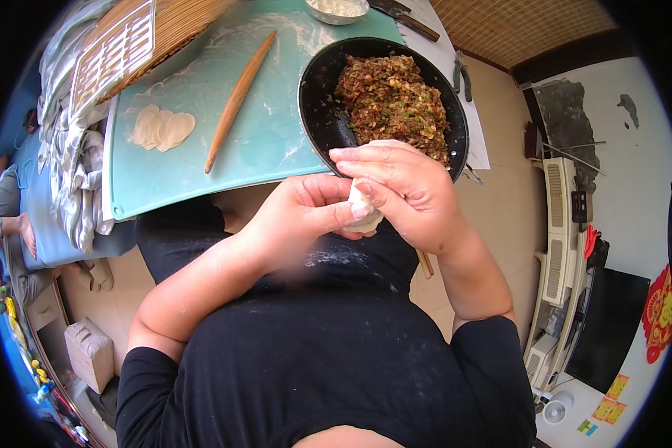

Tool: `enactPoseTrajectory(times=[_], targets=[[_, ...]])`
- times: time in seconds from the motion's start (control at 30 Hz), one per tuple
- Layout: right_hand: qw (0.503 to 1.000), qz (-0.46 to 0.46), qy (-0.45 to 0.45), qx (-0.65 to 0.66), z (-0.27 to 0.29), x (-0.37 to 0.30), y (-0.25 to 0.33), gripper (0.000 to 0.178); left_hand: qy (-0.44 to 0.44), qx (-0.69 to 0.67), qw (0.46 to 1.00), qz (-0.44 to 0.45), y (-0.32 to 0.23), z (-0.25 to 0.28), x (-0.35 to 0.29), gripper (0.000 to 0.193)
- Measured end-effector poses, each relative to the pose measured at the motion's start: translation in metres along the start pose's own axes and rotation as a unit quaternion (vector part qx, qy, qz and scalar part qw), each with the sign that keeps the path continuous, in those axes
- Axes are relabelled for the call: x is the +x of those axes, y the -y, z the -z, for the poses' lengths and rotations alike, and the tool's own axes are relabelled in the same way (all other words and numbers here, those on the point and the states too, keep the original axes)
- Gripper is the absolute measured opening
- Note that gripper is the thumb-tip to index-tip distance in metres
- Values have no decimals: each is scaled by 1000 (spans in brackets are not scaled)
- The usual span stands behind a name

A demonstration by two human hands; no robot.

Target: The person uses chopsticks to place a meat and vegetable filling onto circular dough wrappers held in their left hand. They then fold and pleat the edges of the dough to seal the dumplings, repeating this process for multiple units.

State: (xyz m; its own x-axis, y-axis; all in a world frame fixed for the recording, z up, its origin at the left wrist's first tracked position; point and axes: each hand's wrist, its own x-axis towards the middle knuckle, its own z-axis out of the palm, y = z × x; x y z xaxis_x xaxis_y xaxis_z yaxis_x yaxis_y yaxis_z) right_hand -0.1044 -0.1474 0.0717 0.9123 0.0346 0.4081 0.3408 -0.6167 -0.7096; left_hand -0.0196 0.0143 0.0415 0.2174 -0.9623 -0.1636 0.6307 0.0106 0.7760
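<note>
Between my two hands, just in front of the table edge, is a small white dumpling (pixel 365 212). My left hand (pixel 316 203) holds it from the left, with thumb and fingers closed on it. My right hand (pixel 405 187) pinches its upper side between thumb and fingers; part of the dumpling is hidden. Right beyond the hands stands a black pan (pixel 313 123) with a brown minced filling (pixel 396 101) flecked with green. To the left on the teal mat (pixel 145 183) lie a tapered wooden rolling pin (pixel 239 104) and several overlapping round dough wrappers (pixel 163 128).
A bowl of flour (pixel 337 9) stands at the mat's far edge, near a dark-handled knife (pixel 418 28). Pliers (pixel 464 78) lie at the right table edge. A woven tray (pixel 172 30) with a white rack (pixel 116 56) overhangs the far left. Another person's foot (pixel 27 234) shows at left.
</note>
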Motion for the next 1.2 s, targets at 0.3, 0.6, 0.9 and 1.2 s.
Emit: enactPoseTrajectory(times=[0.3, 0.6, 0.9, 1.2], targets=[[991, -71, -94, 61, -2, -2, 5, 14, -9, 5, 1000, -6, 0, 1, -1, 28], [990, -94, -97, 32, 0, -8, 15, 11, -48, 47, 997, -44, -3, -1, -1, 29], [994, -74, -86, -7, -3, -3, 19, 12, -70, 99, 988, -93, 2, -2, -2, 29], [985, 35, -61, -158, 2, -1, 19, 12, -54, 124, 986, -98, 3, -3, -4, 26]])
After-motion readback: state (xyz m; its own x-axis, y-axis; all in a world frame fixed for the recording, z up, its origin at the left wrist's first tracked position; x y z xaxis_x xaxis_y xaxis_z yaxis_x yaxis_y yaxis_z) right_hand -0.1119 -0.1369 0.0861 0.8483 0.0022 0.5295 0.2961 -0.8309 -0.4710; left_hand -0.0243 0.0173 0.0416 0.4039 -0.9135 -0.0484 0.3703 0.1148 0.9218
